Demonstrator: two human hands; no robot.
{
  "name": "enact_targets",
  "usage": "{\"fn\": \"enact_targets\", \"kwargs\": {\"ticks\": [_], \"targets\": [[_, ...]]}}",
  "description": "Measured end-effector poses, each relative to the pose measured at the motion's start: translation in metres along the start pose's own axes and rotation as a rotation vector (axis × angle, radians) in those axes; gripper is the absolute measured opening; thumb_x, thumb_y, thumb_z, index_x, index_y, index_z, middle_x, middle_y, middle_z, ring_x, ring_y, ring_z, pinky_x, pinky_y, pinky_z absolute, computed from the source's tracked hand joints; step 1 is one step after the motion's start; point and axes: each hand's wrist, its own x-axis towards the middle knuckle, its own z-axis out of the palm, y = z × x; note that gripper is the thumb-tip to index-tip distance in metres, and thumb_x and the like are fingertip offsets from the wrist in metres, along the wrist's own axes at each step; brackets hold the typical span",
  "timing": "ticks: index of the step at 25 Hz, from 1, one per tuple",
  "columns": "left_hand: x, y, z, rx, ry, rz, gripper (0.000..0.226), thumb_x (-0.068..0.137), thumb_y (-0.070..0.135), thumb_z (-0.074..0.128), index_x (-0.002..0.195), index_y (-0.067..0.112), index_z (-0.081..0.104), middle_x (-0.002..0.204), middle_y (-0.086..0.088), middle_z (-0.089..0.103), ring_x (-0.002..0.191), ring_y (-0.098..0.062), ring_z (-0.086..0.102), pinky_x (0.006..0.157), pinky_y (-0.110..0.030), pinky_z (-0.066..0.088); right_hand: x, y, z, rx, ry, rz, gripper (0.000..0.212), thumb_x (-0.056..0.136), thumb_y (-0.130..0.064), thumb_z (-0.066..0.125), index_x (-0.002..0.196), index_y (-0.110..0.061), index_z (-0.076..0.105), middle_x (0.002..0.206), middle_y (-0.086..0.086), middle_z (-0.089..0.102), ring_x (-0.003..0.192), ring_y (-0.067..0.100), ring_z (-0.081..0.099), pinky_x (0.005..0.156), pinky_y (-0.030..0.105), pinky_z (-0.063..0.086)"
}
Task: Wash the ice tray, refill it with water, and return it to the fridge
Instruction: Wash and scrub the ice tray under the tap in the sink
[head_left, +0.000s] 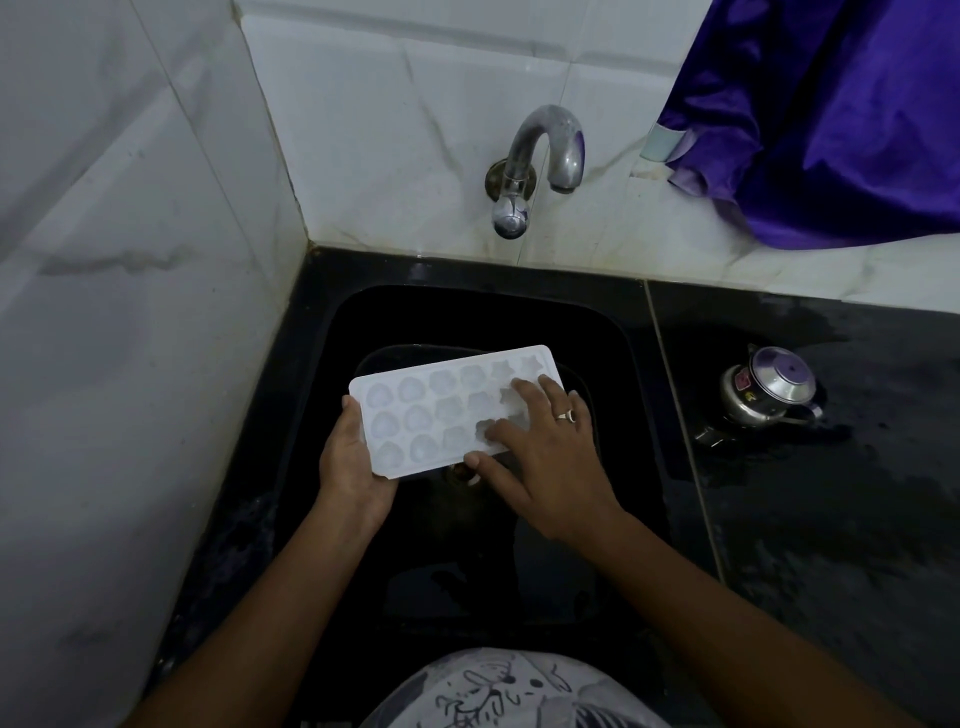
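- The ice tray is held over the black sink, cells facing up, roughly level, below and in front of the tap.
- The left hand grips the tray's left short end, thumb on the top rim and the fingers hidden underneath.
- The right hand lies spread over the right-hand cells, fingers pressing into them and thumb against the near long edge; it presses rather than clasps.
- No water can be seen falling from the tap, so this looks like the rubbing part of the wash (whether the cells hold any water is too dim to tell).
- Main risk: the tray is carried from one end only. A hard push from the right hand would lever it down around the left grip, and wet plastic could slip out and drop into the basin towards the drain.
- Pressing hard into thin cells while the tray is unsupported beneath could also twist or crack it.
- For refilling, the tray sits forward of the spout; if not shifted under it, the stream would probably miss or splash onto the wet counter.
- A full tray tilted on the way to the fridge would likely spill.
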Motion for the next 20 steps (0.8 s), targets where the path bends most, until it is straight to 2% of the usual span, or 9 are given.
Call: {"fn": "enact_targets", "kwargs": {"ticks": [3, 6, 8, 11, 13, 16, 18, 20], "targets": [[-0.002, -0.001, 0.008, 0.008, 0.008, 0.003, 0.064, 0.108, 0.061, 0.035, 0.139, 0.012, 0.064, 0.132, -0.017, 0.073, 0.122, -0.039, 0.069, 0.100, -0.058, 0.055, 0.002, -0.011, 0.002, 0.023, -0.013, 0.054, 0.066, 0.097, -0.077, 0.033, 0.117, -0.026, 0.068, 0.159, 0.015, 0.039, 0.153, 0.038, 0.023, 0.122, 0.064, 0.019], [0.002, 0.001, 0.003, 0.026, 0.012, 0.027, 0.066, 0.108, 0.061, 0.035, 0.142, 0.012, 0.062, 0.134, -0.016, 0.072, 0.125, -0.039, 0.068, 0.097, -0.056, 0.056, -0.006, -0.002, 0.005, -0.004, -0.028, -0.026, 0.063, 0.099, -0.075, 0.033, 0.128, -0.029, 0.063, 0.161, 0.013, 0.036, 0.155, 0.037, 0.020, 0.122, 0.065, 0.017], [-0.001, -0.003, 0.004, 0.029, 0.008, 0.015, 0.065, 0.109, 0.061, 0.034, 0.142, 0.012, 0.062, 0.134, -0.016, 0.072, 0.125, -0.039, 0.068, 0.101, -0.058, 0.054, -0.004, 0.006, 0.000, -0.002, 0.001, -0.005, 0.057, 0.099, -0.073, 0.035, 0.126, -0.033, 0.065, 0.160, 0.012, 0.037, 0.154, 0.037, 0.022, 0.121, 0.066, 0.018], [-0.002, -0.009, 0.009, 0.021, 0.012, 0.013, 0.066, 0.108, 0.062, 0.035, 0.142, 0.012, 0.062, 0.135, -0.017, 0.071, 0.125, -0.040, 0.067, 0.108, -0.062, 0.050, 0.001, -0.003, 0.000, 0.033, -0.011, 0.045, 0.063, 0.097, -0.076, 0.034, 0.118, -0.027, 0.068, 0.160, 0.014, 0.037, 0.154, 0.038, 0.022, 0.122, 0.064, 0.017], [-0.001, -0.008, 0.007, 0.012, 0.016, 0.013, 0.068, 0.107, 0.063, 0.036, 0.144, 0.012, 0.061, 0.138, -0.018, 0.069, 0.128, -0.041, 0.066, 0.112, -0.064, 0.046, -0.004, 0.000, 0.002, 0.012, -0.044, -0.007, 0.068, 0.097, -0.077, 0.031, 0.125, -0.026, 0.065, 0.162, 0.014, 0.034, 0.156, 0.037, 0.018, 0.124, 0.063, 0.014], [-0.005, -0.013, 0.004, 0.012, 0.028, 0.014, 0.068, 0.108, 0.062, 0.034, 0.144, 0.012, 0.061, 0.138, -0.016, 0.070, 0.127, -0.040, 0.066, 0.112, -0.063, 0.047, -0.007, 0.015, -0.001, -0.016, -0.018, -0.031, 0.059, 0.099, -0.074, 0.032, 0.129, -0.034, 0.064, 0.162, 0.010, 0.034, 0.156, 0.035, 0.018, 0.122, 0.066, 0.013], [-0.007, -0.018, 0.006, 0.014, 0.036, 0.018, 0.068, 0.108, 0.063, 0.033, 0.144, 0.013, 0.061, 0.138, -0.016, 0.070, 0.128, -0.039, 0.066, 0.111, -0.061, 0.048, -0.004, 0.012, -0.002, 0.016, -0.014, 0.012, 0.059, 0.099, -0.074, 0.035, 0.123, -0.031, 0.067, 0.160, 0.012, 0.037, 0.155, 0.036, 0.021, 0.122, 0.066, 0.014], [-0.008, -0.020, 0.010, 0.006, 0.041, 0.033, 0.070, 0.107, 0.065, 0.033, 0.146, 0.013, 0.059, 0.139, -0.016, 0.069, 0.130, -0.040, 0.065, 0.112, -0.061, 0.047, -0.007, 0.010, -0.002, 0.009, -0.045, -0.026, 0.065, 0.098, -0.075, 0.033, 0.125, -0.025, 0.065, 0.160, 0.014, 0.037, 0.155, 0.037, 0.021, 0.123, 0.065, 0.013]]}}
